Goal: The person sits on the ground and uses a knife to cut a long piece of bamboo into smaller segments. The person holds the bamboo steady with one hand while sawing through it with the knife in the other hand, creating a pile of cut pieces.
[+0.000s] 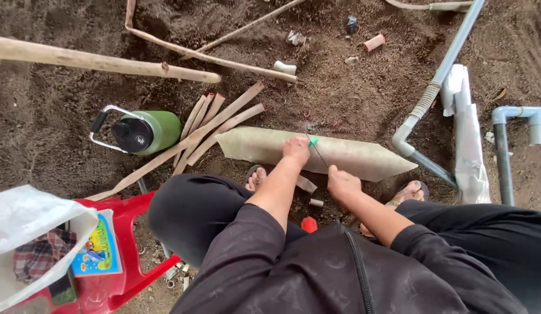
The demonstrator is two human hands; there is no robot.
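A long tan flattened piece with a pointed right end [352, 156] lies on the dark soil in front of me. My left hand [296, 149] rests on its middle, holding it down. My right hand [342, 182] is closed around the lower end of a thin dark tool with a green tip [314, 145] that touches the tan piece beside my left hand. Both feet in sandals sit just below the piece.
Several narrow tan strips [215, 125] fan out to the left beside a green jug with a black lid [144, 132]. A wooden pole [102, 61] crosses the upper left. Grey pipes [439, 75] run at the right. A red plastic chair [128, 232] and a white bag [32, 224] stand at lower left.
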